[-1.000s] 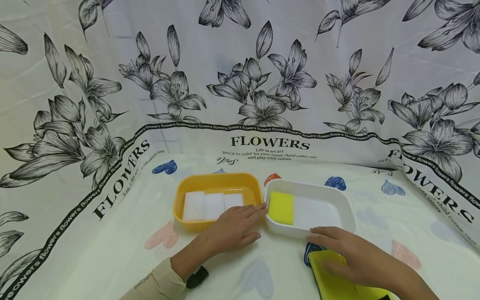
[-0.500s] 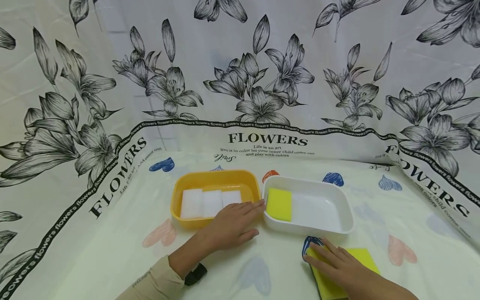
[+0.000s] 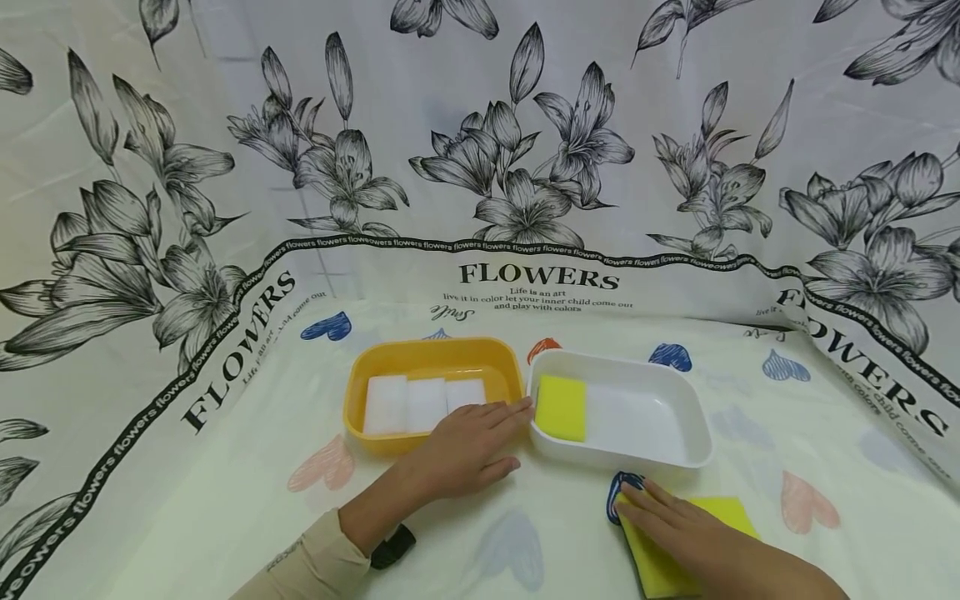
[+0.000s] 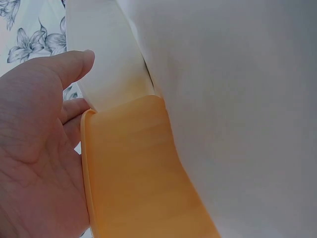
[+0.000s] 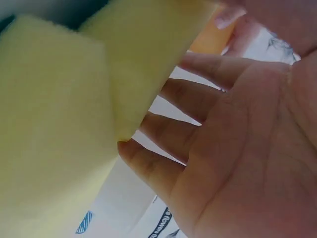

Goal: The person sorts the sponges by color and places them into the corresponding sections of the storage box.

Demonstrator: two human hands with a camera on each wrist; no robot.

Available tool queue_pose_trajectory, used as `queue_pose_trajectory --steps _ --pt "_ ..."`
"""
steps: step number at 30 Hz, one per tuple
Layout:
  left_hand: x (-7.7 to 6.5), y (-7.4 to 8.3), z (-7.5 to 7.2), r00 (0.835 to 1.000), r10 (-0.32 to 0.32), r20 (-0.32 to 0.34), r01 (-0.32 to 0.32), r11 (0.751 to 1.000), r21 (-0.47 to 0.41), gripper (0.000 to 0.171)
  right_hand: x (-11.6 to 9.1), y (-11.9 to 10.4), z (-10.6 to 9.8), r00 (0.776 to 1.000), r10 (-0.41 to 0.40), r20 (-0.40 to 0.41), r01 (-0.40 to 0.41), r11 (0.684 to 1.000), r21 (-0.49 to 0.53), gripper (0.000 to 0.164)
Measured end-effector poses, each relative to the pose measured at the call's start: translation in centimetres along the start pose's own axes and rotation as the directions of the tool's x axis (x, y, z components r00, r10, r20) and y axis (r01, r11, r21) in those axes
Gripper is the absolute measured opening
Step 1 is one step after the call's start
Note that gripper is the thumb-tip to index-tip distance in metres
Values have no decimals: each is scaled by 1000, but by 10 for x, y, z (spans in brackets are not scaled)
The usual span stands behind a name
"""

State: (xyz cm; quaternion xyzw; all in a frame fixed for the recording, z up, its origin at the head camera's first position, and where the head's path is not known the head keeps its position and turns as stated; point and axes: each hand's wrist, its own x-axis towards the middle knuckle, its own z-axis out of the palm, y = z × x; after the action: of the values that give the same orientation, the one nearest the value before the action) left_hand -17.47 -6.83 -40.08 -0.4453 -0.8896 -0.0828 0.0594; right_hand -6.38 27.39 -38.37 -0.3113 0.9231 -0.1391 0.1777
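In the head view my left hand (image 3: 468,450) lies across the near right rim of a yellow-orange box (image 3: 491,367), fingers straight and fingertips at the left edge of a white box (image 3: 648,417). The left wrist view shows the palm beside the orange wall (image 4: 133,173). Several white sponge blocks (image 3: 386,406) lie in the orange box. One yellow sponge (image 3: 561,408) stands at the left end of the white box. My right hand (image 3: 686,533) rests, fingers extended, on yellow sponges (image 3: 651,562) in front of the white box. The right wrist view shows the fingers touching a sponge edge (image 5: 143,64).
The boxes stand side by side on a pale cloth (image 3: 225,508) with printed hearts. A flower-print curtain (image 3: 660,167) rises behind and at both sides. A dark band (image 3: 393,547) is at the left wrist.
My right hand has moved from the white box's near edge down onto the yellow sponges, then shifted little. The left hand has stayed on the box rims.
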Motion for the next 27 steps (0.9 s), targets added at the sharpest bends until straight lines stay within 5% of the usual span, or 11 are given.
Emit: queue_pose_trajectory --steps 10,18,22,27 --pt "0 -1 -1 1000 -14 15 15 1000 -19 69 5 5 -1 996 -58 -70 54 997 -59 88" --pt "1 -1 0 1000 -6 16 7 1000 -22 69 0 -17 -18 996 85 -9 -84 994 76 78" --pt "0 0 -1 1000 -18 25 18 1000 -17 68 6 -26 -32 997 -32 -75 32 999 -5 77" --pt "0 0 -2 1000 -17 18 17 1000 -22 69 13 -30 -49 942 -217 -257 178 970 -167 77"
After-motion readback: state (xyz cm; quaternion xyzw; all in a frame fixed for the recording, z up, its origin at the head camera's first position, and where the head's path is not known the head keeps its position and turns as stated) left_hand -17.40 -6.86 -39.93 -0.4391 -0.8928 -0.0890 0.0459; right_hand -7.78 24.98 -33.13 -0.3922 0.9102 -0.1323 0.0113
